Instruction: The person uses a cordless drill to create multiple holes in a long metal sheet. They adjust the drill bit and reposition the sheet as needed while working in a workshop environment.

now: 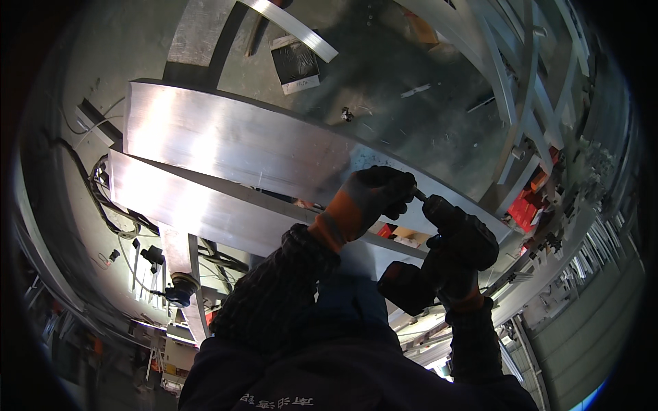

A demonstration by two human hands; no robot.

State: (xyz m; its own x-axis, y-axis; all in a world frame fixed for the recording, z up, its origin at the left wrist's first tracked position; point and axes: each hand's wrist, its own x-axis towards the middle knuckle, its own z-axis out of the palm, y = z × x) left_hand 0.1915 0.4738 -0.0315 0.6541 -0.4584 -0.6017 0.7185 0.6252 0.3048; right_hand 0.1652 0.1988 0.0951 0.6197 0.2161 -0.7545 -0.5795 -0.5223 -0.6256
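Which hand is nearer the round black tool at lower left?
Left. The left hand is up and right of the round black tool, at the tip of the drill; the right hand, gripping the drill, is farther right.

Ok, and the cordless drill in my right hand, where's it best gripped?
Probably by the drill's handle, coming from your near right side, as your right hand does. The handle, mostly hidden by that hand, joins the motor body to the battery block on the left, so fingers can likely wrap there, behind the bit pointing away toward your left hand.
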